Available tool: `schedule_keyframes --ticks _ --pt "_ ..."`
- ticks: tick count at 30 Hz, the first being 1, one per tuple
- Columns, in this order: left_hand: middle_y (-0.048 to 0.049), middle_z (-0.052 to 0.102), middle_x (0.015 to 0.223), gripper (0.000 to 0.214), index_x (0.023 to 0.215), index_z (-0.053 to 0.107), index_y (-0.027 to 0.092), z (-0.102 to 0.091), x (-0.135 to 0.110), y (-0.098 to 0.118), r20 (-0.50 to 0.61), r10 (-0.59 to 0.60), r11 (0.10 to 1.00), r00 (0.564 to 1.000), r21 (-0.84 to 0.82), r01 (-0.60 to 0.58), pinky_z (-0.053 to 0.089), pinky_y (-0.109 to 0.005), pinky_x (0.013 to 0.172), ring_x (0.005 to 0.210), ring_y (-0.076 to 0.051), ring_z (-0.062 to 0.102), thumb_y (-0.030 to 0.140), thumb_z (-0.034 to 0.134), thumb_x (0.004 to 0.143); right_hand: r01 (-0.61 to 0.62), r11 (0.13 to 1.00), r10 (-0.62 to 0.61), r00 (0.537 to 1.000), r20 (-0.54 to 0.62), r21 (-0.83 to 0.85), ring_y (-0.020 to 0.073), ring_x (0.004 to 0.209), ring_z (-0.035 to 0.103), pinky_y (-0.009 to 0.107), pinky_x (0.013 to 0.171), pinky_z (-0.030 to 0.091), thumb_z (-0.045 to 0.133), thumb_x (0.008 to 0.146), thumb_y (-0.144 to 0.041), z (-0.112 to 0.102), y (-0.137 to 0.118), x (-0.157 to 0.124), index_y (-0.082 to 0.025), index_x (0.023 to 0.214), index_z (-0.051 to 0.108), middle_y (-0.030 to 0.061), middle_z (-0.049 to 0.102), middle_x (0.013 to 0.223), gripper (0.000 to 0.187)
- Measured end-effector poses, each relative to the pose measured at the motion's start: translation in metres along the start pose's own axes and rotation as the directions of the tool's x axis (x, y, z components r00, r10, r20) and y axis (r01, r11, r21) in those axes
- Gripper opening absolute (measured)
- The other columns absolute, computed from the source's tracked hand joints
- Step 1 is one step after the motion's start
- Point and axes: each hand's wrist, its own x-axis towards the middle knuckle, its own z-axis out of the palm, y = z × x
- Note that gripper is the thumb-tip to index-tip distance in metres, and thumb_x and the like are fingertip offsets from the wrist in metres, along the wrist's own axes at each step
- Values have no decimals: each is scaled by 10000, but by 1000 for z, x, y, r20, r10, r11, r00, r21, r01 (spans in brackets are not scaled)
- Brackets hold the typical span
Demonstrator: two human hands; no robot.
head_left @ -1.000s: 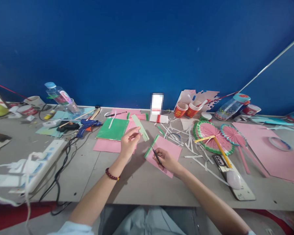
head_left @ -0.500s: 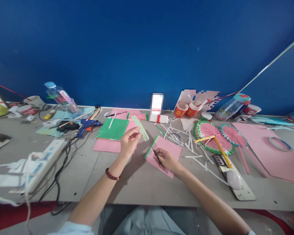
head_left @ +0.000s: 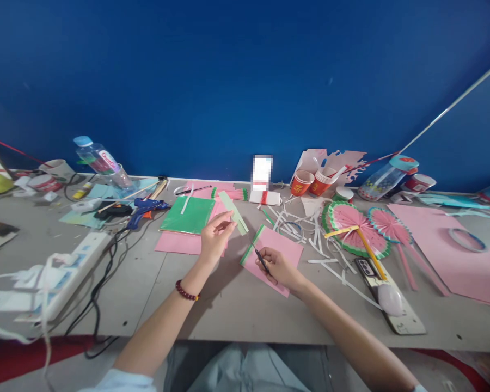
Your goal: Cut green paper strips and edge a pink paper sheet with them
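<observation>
Pinched between the fingertips of my left hand [head_left: 216, 237] is a pale green paper strip [head_left: 239, 219], slanting up over the table with a slit at its lower end. My right hand [head_left: 276, 267] is closed on a pair of dark-handled scissors [head_left: 262, 259], whose blades point up and left toward the strip but stand apart from it. Under the right hand lies a pink paper sheet [head_left: 283, 247] with a green band along its left edge. Left of the strip, a green paper stack [head_left: 188, 215] rests on pink sheets [head_left: 177, 243].
White strip scraps [head_left: 320, 239] are scattered right of the pink sheet. Beyond them are watermelon paper fans [head_left: 343, 218] and a phone [head_left: 406, 321]. A blue glue gun [head_left: 145, 209], a power strip [head_left: 79, 272] and cables stand left. Red paper cups [head_left: 302, 183] are at the back.
The scissors' blades have drawn back slightly from the lower end of the green strip. My left hand and the strip have hardly moved.
</observation>
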Motion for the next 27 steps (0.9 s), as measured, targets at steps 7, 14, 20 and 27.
schedule_keyframes --ticks 7,14,20,27 --pt "-101 651 1125 364 1015 698 181 0 0 0 0 7 1000 1000 9 -7 535 -286 777 775 -128 632 333 728 685 29 999 -30 999 29 24 21 288 341 155 277 228 627 738 -425 1 -3 -2 -201 727 469 -105 471 496 274" --pt "-105 658 1113 366 1009 699 172 1 0 2 8 12 1000 1000 11 -12 538 -288 770 763 -128 635 335 724 682 50 997 -54 997 62 63 21 296 353 157 295 266 638 738 -461 1 0 -1 -198 728 459 -107 472 494 319" --pt "-90 659 1102 357 1014 698 193 1 -1 0 32 -1 999 999 34 -1 540 -244 672 742 -120 626 338 719 689 60 996 -63 996 61 65 24 292 352 161 290 256 640 733 -477 1 1 0 -199 729 457 -107 473 490 332" --pt "-86 667 1060 347 997 705 185 3 -1 1 56 24 999 998 21 -26 543 -265 710 724 -119 631 330 720 682 58 996 -61 997 54 61 27 306 369 163 300 275 632 734 -481 2 -3 -2 -198 739 462 -104 476 496 330"
